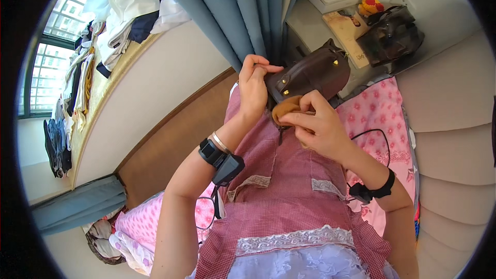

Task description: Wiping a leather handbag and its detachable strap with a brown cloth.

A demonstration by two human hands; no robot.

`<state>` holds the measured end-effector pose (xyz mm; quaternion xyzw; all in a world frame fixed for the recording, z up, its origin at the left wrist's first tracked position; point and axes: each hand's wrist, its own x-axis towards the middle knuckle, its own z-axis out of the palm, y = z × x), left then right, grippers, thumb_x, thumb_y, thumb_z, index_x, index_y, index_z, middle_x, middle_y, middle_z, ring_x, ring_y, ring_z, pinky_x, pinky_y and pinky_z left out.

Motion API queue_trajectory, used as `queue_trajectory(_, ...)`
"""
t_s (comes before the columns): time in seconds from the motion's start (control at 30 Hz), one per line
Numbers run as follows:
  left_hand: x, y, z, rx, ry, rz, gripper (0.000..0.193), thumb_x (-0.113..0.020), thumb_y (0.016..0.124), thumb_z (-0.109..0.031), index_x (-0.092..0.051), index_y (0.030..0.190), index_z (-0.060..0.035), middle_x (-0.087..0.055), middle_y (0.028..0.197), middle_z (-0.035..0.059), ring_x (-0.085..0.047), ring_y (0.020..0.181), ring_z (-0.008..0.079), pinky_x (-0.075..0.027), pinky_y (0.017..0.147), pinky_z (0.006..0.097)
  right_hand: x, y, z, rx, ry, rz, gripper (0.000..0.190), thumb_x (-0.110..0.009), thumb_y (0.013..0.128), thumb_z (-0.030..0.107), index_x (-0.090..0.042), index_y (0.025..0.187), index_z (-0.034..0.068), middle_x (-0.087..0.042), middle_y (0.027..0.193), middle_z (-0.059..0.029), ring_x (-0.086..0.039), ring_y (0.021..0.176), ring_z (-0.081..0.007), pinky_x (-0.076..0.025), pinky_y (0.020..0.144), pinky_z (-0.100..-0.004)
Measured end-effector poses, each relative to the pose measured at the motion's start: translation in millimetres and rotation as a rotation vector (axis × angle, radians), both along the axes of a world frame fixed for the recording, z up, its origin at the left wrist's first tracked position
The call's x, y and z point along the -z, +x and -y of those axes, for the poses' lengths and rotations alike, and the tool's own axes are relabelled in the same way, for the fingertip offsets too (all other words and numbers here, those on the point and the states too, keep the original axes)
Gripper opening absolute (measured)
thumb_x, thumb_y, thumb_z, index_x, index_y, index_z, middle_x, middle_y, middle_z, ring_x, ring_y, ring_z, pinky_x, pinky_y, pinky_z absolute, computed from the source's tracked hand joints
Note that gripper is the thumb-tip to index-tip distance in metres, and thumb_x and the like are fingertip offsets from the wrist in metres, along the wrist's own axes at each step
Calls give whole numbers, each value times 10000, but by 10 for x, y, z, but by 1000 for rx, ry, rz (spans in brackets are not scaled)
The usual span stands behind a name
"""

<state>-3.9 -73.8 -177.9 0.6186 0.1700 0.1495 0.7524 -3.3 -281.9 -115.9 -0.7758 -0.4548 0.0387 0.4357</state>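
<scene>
A dark brown leather handbag [314,72] with gold-coloured studs lies in front of me, its lower end over my lap. At the bag's left end is my left hand [254,85], its fingers bent and fingertips at the bag's edge; whether they grip it cannot be told. My right hand [319,124] pinches a tan-brown soft cloth [286,111] between thumb and fingers, just below the bag's near edge. A dark strap or pull hangs beneath the cloth. The bag's underside is hidden.
Beyond the bag, a grey bedside surface [306,19] holds a dark translucent bag [391,37], a booklet [345,31], a small red-and-yellow toy [371,7] and a white box [333,0]. Blue curtains [240,12] hang ahead. A padded headboard [449,151] stands right; clothes lie along the left window ledge [128,62].
</scene>
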Motion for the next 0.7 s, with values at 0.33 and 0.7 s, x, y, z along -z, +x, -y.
queue_trajectory(0.33, -49, -69, 47, -62, 13, 20, 143, -403, 1001, -47, -530, 1063, -23, -753, 962, 181, -666, 907, 183, -497, 879, 290, -426, -55, 134, 143, 15, 8, 227, -699, 782, 77, -741, 1000, 124, -562, 1033, -97, -624, 942, -271, -547, 730, -383)
queue_trajectory(0.7, -178, -91, 24, 93, 333, 28, 113, -439, 1050, 8, -543, 1083, -22, -672, 1016, 88, -629, 975, 150, -484, 899, 278, -215, 578, -233, 201, -130, 581, 167, -679, 805, 166, -672, 961, 108, -542, 1012, -58, -592, 942, -260, -572, 690, -334)
